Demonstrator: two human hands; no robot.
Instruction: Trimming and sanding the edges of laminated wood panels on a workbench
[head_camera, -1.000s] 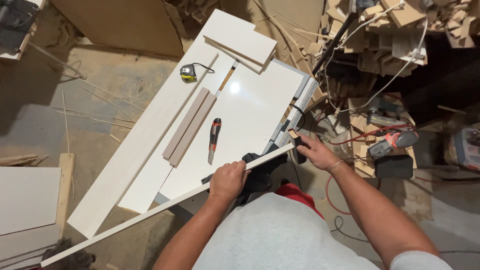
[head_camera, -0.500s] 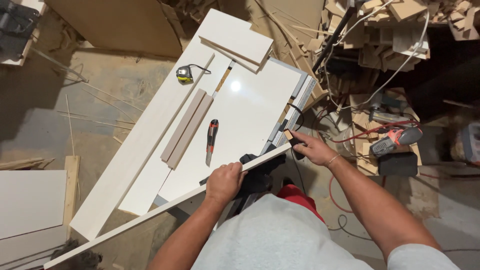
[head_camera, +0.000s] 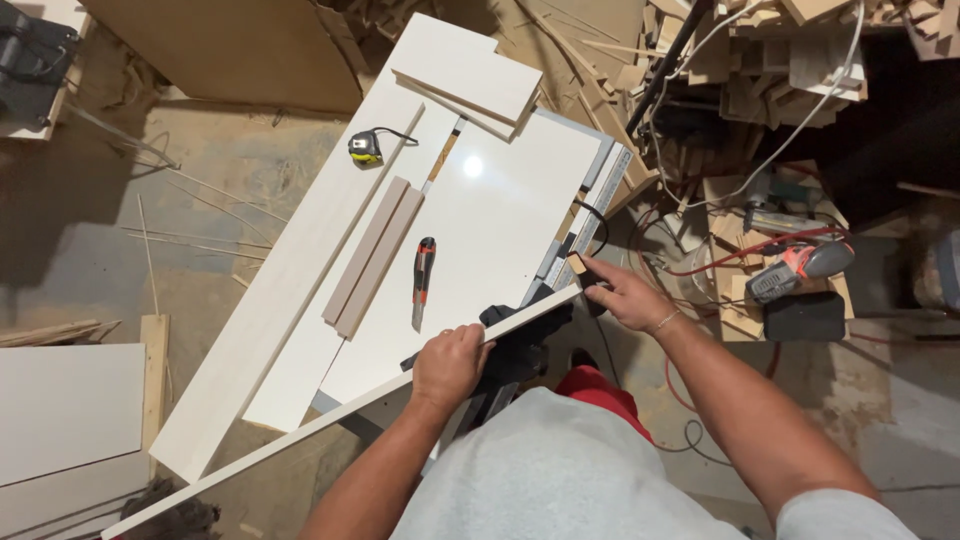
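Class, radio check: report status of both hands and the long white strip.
Left hand gripping long white strip mid-length. Right hand pinching its far end. Utility knife lies apart on white panel, not in the way.

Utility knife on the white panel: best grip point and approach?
Grip the utility knife across its black-and-orange handle near mid-length, coming straight down from above. It lies flat and alone on the white panel, long axis roughly toward the person, with both long flanks free. The wood strips lie apart to its left; the left hand sits below it.

Tape measure (head_camera: 365, 148), utility knife (head_camera: 424, 282) — on white panel (head_camera: 500, 220); drill (head_camera: 800, 268) aside.
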